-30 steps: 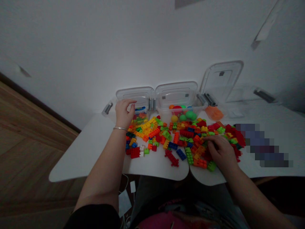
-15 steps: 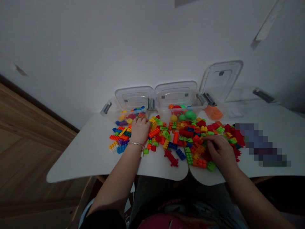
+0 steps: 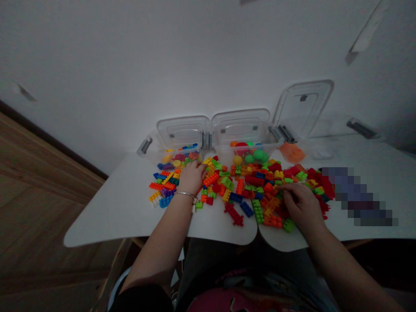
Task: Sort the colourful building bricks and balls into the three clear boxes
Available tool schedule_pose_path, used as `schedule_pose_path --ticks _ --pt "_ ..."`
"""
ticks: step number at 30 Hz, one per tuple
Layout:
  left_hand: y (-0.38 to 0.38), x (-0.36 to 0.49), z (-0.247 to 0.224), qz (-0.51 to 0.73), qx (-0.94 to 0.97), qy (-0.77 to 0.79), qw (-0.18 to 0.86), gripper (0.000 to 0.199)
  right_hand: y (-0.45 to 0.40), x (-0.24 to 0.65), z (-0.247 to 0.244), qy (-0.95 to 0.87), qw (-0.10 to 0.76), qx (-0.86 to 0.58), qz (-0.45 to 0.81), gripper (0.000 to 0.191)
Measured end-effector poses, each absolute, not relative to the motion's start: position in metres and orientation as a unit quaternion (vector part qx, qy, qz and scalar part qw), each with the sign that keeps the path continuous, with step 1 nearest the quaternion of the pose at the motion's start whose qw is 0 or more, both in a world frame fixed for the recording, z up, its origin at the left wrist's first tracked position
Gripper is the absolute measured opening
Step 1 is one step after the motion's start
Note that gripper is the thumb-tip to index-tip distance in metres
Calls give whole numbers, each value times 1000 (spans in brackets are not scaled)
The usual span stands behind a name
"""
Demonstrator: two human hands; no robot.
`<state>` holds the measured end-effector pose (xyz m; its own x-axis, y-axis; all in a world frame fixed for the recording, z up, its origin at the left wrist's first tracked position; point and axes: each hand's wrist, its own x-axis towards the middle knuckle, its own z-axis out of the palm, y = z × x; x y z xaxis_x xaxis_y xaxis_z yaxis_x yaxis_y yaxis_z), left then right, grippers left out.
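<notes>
My left hand (image 3: 192,177) rests with curled fingers on a spread of multicoloured plastic building bricks (image 3: 227,190), just below the left clear plastic box (image 3: 177,158). That box holds small bricks and has its lid up. A silver bangle (image 3: 185,194) circles my left wrist. My right hand (image 3: 300,204) is pressed among red, orange and green bricks, and its fingertips are hidden. Whether either hand grips a brick does not show. Several coloured balls (image 3: 253,156) lie in the middle clear box (image 3: 242,149).
The bricks lie on a white rounded table (image 3: 107,216). An open transparent lid (image 3: 302,110) stands up at the back right, beside an orange object (image 3: 291,152). A blurred patch (image 3: 359,197) covers part of the table's right side. Wooden flooring (image 3: 42,225) lies to the left.
My left hand has moved from the left box's front edge down onto the bricks, and the bricks near it lie differently. My right hand has stayed in nearly the same place.
</notes>
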<state>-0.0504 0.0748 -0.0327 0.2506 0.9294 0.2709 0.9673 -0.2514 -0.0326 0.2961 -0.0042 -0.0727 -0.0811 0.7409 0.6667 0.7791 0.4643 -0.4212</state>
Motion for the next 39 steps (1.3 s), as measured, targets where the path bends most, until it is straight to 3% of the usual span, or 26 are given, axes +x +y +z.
schedule_pose_path --ticks 8,16,22,29,39 --pt "76 -53 -35 -151 -790 -592 51 24 -4 297 -75 -730 440 -523 -7 17" --pt "73 -44 -35 -104 -781 -609 91 31 -4 297 -74 -736 435 -518 -28 17" --pt "74 -43 -34 -134 -766 -627 38 25 -4 297 -73 -742 431 -511 -36 16" --pt "70 -42 -28 -93 -777 -621 47 43 -4 296 -73 -742 432 -511 -34 17" --pt "73 -46 -24 -93 -784 -613 24 29 -4 297 -74 -746 433 -505 -43 16"
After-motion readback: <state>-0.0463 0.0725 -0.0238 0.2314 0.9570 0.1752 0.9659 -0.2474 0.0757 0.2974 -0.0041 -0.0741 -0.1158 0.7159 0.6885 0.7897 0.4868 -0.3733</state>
